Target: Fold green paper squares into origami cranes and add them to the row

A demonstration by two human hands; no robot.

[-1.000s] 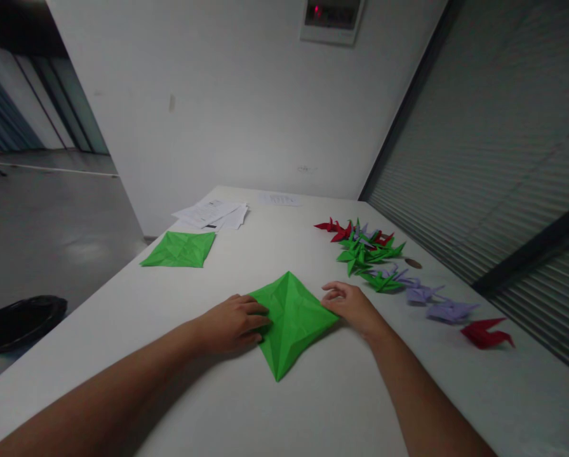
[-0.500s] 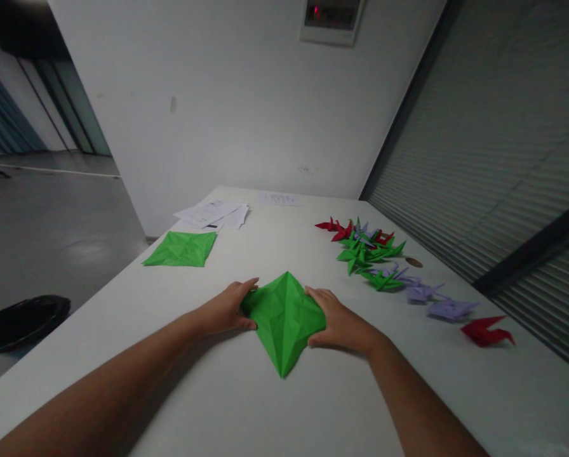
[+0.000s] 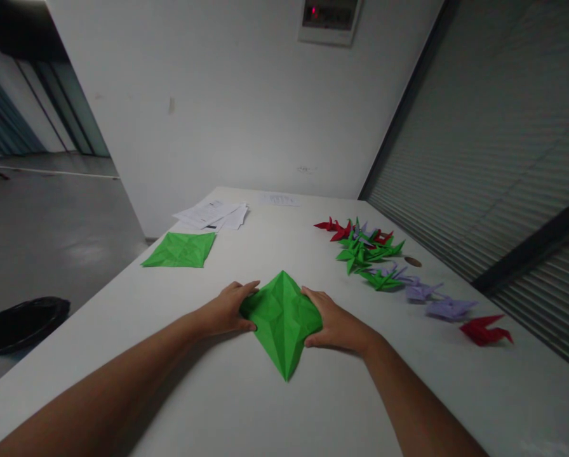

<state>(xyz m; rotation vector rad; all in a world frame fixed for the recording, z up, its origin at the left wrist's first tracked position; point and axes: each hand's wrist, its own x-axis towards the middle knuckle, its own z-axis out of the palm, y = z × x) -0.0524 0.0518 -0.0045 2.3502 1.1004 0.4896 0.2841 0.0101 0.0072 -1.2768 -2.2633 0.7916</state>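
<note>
Paper (image 3: 283, 317), green and creased, lay on the white table (image 3: 265, 419) directly between your two hands, its long axis running away from you, both hands touching its sides so that neither was nearer. Your left hand (image 3: 227, 311) and right hand (image 3: 334, 320) each had thumb and forefinger spread around a side corner, though whether the hidden fingers pinched it I could not tell. Farther out lay a second green sheet (image 3: 180, 249) leftward and folded birds (image 3: 383, 281) rightward.

Nothing can be read: print on the white sheets (image 3: 207, 214) is too small, the wall scribble (image 3: 306, 169) too faint.
</note>
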